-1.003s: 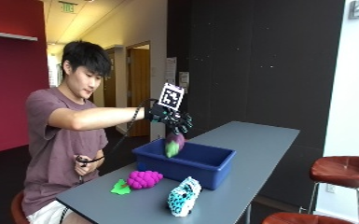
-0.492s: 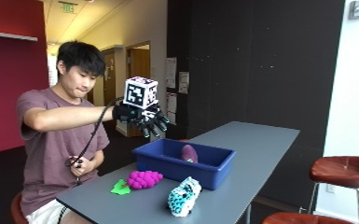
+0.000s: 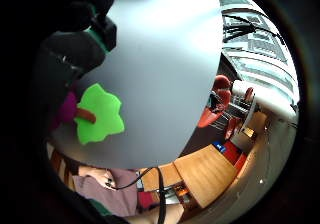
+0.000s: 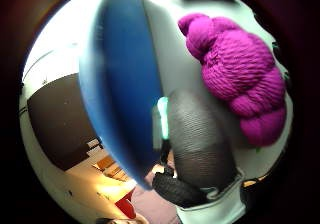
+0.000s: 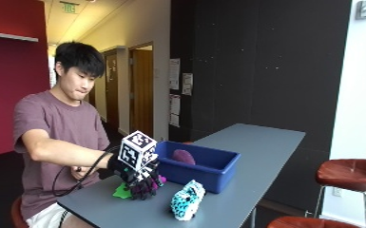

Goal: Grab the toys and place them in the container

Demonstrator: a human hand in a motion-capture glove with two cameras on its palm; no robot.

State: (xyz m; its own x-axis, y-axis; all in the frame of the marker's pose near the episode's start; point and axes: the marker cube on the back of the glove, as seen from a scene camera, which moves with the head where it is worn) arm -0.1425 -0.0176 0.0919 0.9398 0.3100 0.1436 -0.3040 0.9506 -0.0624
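Gloved right hand [image 5: 143, 183] lowered over magenta knitted grape-bunch toy [image 4: 235, 74], just beside blue plastic container [image 5: 198, 164] on grey tabletop [image 5: 258, 156]; fingers [image 4: 197, 144] extended, clasping nothing. Risk: flat green felt leaf [image 3: 99, 113] alongside snags in grasp.

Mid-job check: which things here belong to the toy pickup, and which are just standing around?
Job:
blue container
purple toy inside it
magenta knitted toy
green leaf-shaped toy
teal spotted toy
gloved right hand, over the magenta toy

Standing around:
red stools
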